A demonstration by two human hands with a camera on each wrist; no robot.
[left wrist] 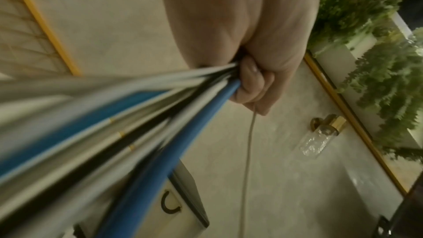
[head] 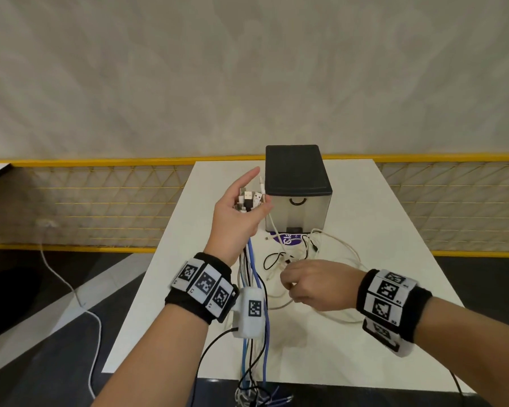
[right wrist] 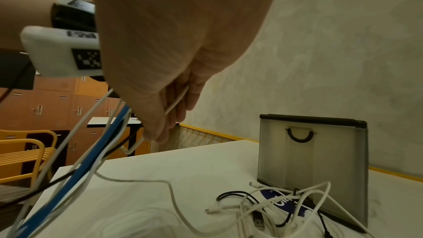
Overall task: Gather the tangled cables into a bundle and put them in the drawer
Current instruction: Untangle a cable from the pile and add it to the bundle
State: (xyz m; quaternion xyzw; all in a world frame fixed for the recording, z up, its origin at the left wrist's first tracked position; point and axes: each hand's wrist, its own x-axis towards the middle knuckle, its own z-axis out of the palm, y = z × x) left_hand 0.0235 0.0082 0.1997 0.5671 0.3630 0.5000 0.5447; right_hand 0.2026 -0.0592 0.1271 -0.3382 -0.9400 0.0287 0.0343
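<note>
Left hand (head: 238, 218) grips a bunch of cables (head: 252, 277), plug ends up, tails hanging past the table (head: 394, 218) edge
Right hand (head: 312, 284) pinches one white cable (right wrist: 176, 103) from the loose tangle (head: 303, 254) by the drawer (head: 299, 211). Roughly half gathered; tangle left on table, drawer looks closed, nothing stowed yet

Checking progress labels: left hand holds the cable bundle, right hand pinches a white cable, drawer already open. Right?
Not quite: the drawer is shut, as the head view shows. The left hand does grip the cable bundle, and the right hand pinches a white cable.
</note>
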